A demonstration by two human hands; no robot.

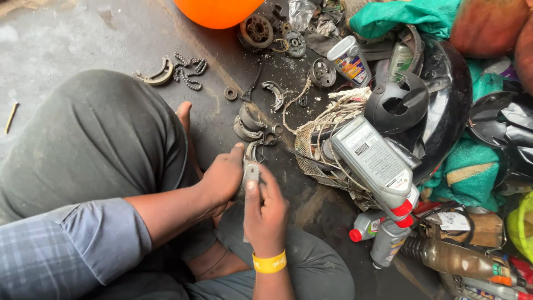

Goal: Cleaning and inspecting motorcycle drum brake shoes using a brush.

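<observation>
Both my hands meet over my lap on one small grey metal part (251, 171). My left hand (223, 178) wraps around its left side, thumb up against it. Holding the same part from the right, my right hand (265, 214) has its thumb pressed flat on top; a yellow wristband (269, 263) circles that wrist. Most of the part is hidden by my fingers. I sit cross-legged in grey trousers, and a bare foot (185, 114) shows above my left hand.
Greasy parts litter the concrete floor ahead: brake shoes (274, 90), a chain (189, 69), gears (256, 30), a wire basket (322, 153). Grey oil bottles with red caps (377, 166) lie to the right, beside a black helmet (397, 105) and green cloth (472, 166). An orange ball (217, 11) sits at the top.
</observation>
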